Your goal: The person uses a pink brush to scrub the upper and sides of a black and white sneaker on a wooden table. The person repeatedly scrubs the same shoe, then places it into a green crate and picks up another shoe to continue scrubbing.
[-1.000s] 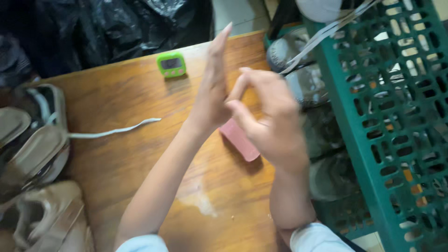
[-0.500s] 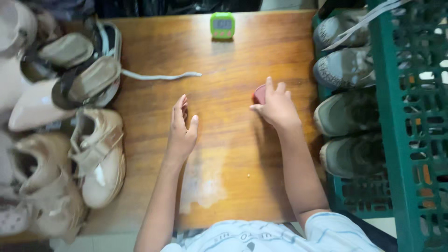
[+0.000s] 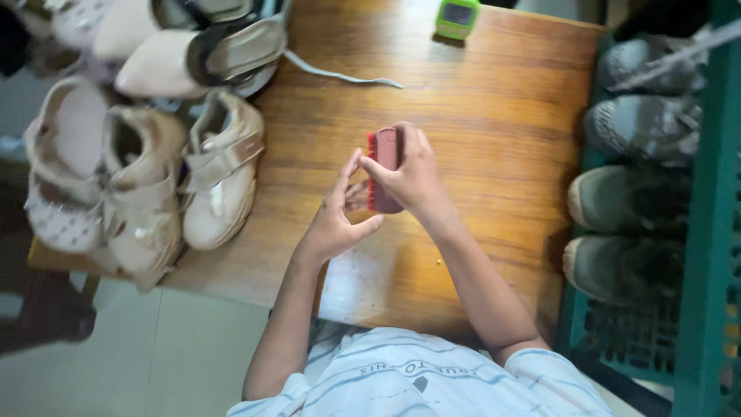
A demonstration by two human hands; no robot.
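A small red scrubbing brush point(image 3: 385, 166) sits above the middle of a wooden table point(image 3: 494, 116), gripped in the right hand point(image 3: 413, 174), whose fingers wrap over its back while the bristle side faces left. The left hand point(image 3: 336, 216) is just beside it, fingers loosely spread and raised, the fingertips near or brushing the bristles; it grasps nothing that can be made out. Both forearms reach up from the bottom edge, where a pale striped shirt point(image 3: 432, 382) shows.

The tabletop is warm brown with a whitish smear point(image 3: 359, 282) near its front edge. At the far edge lies a small green timer point(image 3: 457, 17), well apart from the hands. On the left stand beige strapped shoes point(image 3: 220, 170) and sandals point(image 3: 197, 50), with a loose white strap point(image 3: 340, 75) trailing across the wood. To the right, grey sneakers point(image 3: 633, 131) line up beside a green plastic crate point(image 3: 710, 232). Pale floor tiles point(image 3: 154, 355) show below the table.
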